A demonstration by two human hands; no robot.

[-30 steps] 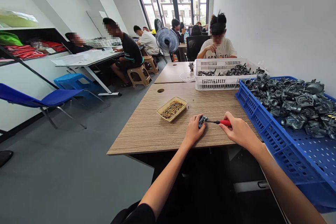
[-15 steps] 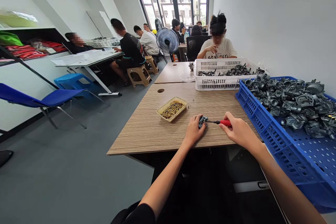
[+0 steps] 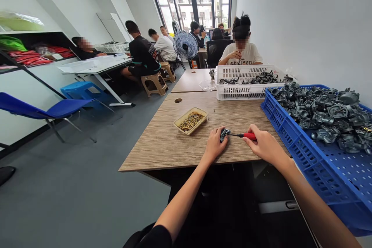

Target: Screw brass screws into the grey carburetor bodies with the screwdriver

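Note:
My left hand [image 3: 215, 142] is closed around a small grey metal carburetor [image 3: 224, 135], holding it against the wood-grain table [image 3: 157, 145]. In my right hand [image 3: 263, 142] is a screwdriver [image 3: 249, 136] with a red handle, gripped between thumb and fingers. Its dark shaft points left and the tip meets the carburetor's right side; the exact contact point is too small to make out. Left of and beyond my left hand sits a cream tray [image 3: 188, 132] of small brass-coloured parts [image 3: 192, 121]. A few tiny pieces lie on the table beside that tray.
A blue crate [image 3: 302, 159] heaped with carburetors [image 3: 328, 108] stands close by my right arm. Behind it is a white basket [image 3: 241, 93] with more metal parts. A person [image 3: 241, 50] sits across the table. Other people, a fan [image 3: 186, 45] and a blue chair [image 3: 58, 110] are farther left.
Both hands, the carburetor and the screwdriver hold nearly the same position. At the far left table, the person in black has turned their head away slightly.

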